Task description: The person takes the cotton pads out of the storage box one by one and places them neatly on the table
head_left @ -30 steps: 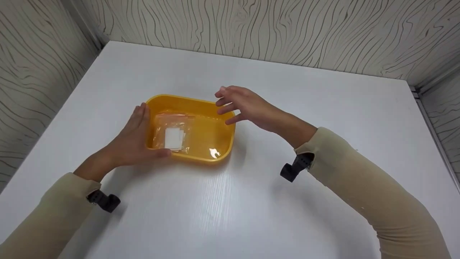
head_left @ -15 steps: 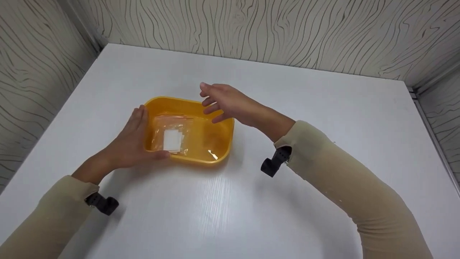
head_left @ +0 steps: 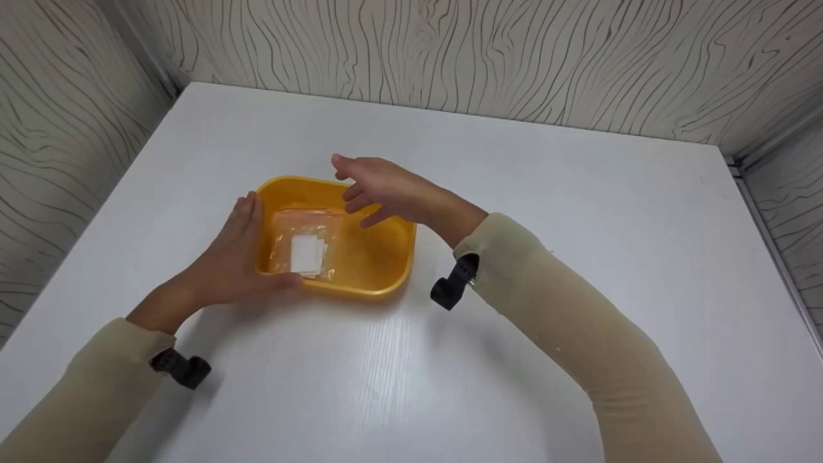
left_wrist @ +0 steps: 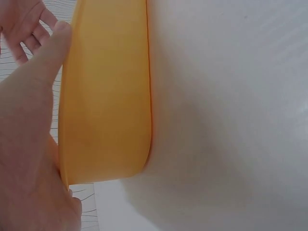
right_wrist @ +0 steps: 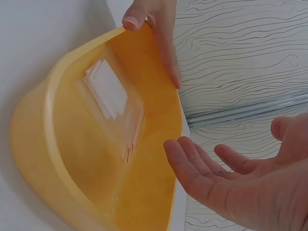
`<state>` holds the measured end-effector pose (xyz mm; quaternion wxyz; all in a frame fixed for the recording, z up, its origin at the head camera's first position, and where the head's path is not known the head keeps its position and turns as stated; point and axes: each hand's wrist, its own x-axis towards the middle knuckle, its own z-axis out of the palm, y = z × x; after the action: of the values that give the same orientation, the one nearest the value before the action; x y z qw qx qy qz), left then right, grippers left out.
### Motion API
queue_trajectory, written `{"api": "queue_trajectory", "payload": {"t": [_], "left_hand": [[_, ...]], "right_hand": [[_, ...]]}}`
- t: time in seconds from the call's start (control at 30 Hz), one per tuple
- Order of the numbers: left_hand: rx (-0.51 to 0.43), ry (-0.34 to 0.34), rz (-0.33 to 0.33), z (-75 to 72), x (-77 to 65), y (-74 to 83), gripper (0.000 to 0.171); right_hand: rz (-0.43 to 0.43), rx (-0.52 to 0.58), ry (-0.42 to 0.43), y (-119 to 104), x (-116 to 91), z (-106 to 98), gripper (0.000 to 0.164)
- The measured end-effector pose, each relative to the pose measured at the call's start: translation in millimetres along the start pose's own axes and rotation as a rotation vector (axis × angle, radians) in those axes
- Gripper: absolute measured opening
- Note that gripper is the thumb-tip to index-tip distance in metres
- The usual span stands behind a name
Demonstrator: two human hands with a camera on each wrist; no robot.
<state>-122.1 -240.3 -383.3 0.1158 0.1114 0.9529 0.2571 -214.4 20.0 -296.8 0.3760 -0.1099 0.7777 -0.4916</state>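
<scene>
A yellow plastic bin (head_left: pixel 379 283) stands on the white table. Against its left end rests my left hand (head_left: pixel 235 257), fingers straight along the outside and thumb laid along the near rim; the right wrist view shows that thumb (right_wrist: pixel 134 20) at the rim. Inside the bin's left half lie clear plastic zip bags (head_left: pixel 337 235) with reddish seal lines and white cards (head_left: pixel 305 252) in or under them. My right hand (head_left: pixel 392 190) hovers over the far right part of the bin, fingers loosely spread and holding nothing; in its wrist view the fingers (right_wrist: pixel 192 168) point toward the bags.
The white table (head_left: pixel 386 379) spreads around the bin. Walls with a wood-grain line pattern (head_left: pixel 450 58) border its far and left sides. A black wrist mount (head_left: pixel 183 368) sticks out from the left sleeve, and another black mount (head_left: pixel 455 281) from the right sleeve.
My right hand has moved left, from the bin's right edge to over its inside. The left hand stays at the left end, and the bags lie as before.
</scene>
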Motion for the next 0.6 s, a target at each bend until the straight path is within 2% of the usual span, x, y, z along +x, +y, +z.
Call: {"api": "queue_trajectory", "payload": {"t": [0.6], "left_hand": [[0.001,0.004,0.039,0.3,0.9,1.2,0.137]], "right_hand": [[0.036,0.059,0.004,11,33,18,0.066]]}}
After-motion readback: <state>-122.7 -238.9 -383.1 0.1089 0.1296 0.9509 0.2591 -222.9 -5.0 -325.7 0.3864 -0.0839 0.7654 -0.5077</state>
